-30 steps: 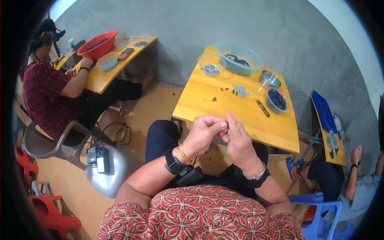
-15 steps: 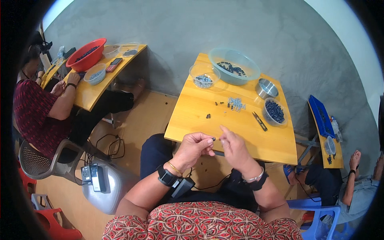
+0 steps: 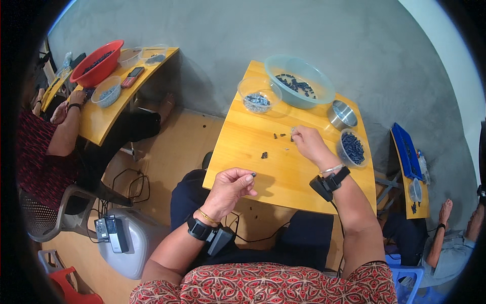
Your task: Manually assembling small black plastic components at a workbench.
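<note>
My left hand [image 3: 229, 191] is at the table's near edge, with a small black piece [image 3: 253, 175] pinched between thumb and fingertip. Farther out, my right hand [image 3: 311, 145] reaches over the yellow table [image 3: 238, 152], its fingertips closed together at the spot of the small silver parts. That hand covers most of the parts, and what its fingers grip cannot be made out. A few black pieces [image 3: 264, 155] lie left of it. Close by its wrist stands a clear tub of black pieces [image 3: 353, 148].
Along the table's back are a clear bowl of silver parts [image 3: 257, 102], a large pale-green basin [image 3: 304, 99] with black pieces, and a metal bowl [image 3: 342, 115]. Co-workers sit at tables left and right; a red basin [image 3: 98, 68] and blue tray [image 3: 406, 152] stand there.
My right hand has moved away from the left hand, forward onto the silver parts. The left hand has shifted slightly left and down, still holding the black piece. The snips are now hidden.
</note>
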`<action>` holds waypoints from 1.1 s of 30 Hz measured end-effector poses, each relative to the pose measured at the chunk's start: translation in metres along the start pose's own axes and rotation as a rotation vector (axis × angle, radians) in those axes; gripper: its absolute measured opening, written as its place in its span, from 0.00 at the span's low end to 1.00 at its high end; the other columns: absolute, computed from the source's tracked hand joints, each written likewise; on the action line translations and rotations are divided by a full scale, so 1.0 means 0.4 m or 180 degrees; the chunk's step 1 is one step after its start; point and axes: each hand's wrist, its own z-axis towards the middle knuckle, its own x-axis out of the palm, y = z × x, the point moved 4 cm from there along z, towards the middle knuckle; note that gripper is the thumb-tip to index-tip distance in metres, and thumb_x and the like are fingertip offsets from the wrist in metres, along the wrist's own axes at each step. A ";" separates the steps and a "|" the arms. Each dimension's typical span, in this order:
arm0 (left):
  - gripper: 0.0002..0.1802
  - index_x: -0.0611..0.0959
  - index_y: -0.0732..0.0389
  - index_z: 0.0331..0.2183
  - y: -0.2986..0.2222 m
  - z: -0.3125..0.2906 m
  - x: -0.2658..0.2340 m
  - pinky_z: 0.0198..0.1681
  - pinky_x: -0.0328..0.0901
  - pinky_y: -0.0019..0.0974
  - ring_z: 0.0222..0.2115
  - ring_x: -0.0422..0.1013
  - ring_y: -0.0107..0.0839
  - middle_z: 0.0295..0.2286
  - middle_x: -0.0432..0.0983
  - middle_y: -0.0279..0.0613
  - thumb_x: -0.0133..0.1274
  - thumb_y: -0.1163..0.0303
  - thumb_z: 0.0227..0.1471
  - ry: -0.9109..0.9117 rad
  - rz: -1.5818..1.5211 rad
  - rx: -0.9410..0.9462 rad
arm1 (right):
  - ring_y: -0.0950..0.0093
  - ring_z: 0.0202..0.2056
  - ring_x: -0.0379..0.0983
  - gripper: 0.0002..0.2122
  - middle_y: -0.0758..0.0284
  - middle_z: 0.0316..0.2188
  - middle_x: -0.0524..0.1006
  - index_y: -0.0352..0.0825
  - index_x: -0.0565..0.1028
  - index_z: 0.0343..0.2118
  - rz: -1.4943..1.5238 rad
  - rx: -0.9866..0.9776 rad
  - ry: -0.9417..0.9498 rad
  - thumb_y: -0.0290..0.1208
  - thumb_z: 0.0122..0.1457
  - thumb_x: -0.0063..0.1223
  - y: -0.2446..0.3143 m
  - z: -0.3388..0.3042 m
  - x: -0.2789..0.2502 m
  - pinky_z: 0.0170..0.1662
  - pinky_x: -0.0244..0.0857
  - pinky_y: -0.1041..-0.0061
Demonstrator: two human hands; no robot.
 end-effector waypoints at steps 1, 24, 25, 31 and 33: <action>0.05 0.78 0.65 0.32 0.000 0.002 -0.002 0.30 0.70 0.31 0.24 0.68 0.25 0.23 0.72 0.37 0.50 0.75 0.50 -0.0024 0.0045 -0.0033 | 0.55 0.30 0.71 0.04 0.53 0.24 0.74 0.29 0.71 0.25 0.0037 -0.0037 0.0094 0.25 0.49 0.47 0.003 0.016 0.019 0.34 0.65 0.65; 0.06 0.77 0.65 0.33 0.009 -0.003 0.029 0.33 0.69 0.32 0.26 0.68 0.25 0.25 0.71 0.37 0.48 0.75 0.52 0.0351 -0.0204 0.0032 | 0.73 0.21 0.69 0.03 0.62 0.23 0.70 0.29 0.67 0.29 0.1570 0.0260 0.0531 0.22 0.53 0.44 0.135 -0.122 0.024 0.27 0.64 0.78; 0.07 0.77 0.65 0.34 0.011 -0.006 0.033 0.33 0.69 0.32 0.26 0.68 0.25 0.25 0.71 0.37 0.47 0.75 0.52 0.0397 -0.0252 0.0063 | 0.79 0.20 0.67 0.03 0.66 0.21 0.69 0.29 0.67 0.29 0.2159 0.0379 0.0595 0.23 0.54 0.45 0.151 -0.147 0.023 0.25 0.63 0.82; 0.08 0.77 0.66 0.36 0.006 -0.028 0.074 0.34 0.70 0.32 0.27 0.70 0.28 0.26 0.72 0.39 0.48 0.75 0.51 0.0596 -0.0205 0.0068 | 0.81 0.22 0.65 0.04 0.69 0.22 0.67 0.30 0.67 0.32 0.3614 0.0482 0.0704 0.25 0.58 0.44 0.211 -0.231 0.010 0.28 0.63 0.82; 0.08 0.77 0.66 0.36 0.006 -0.034 0.084 0.34 0.70 0.32 0.28 0.70 0.28 0.26 0.72 0.40 0.48 0.75 0.51 0.0612 -0.0203 0.0101 | 0.81 0.22 0.66 0.05 0.69 0.22 0.68 0.30 0.67 0.32 0.4007 0.0496 0.0720 0.27 0.58 0.44 0.221 -0.244 0.019 0.27 0.63 0.83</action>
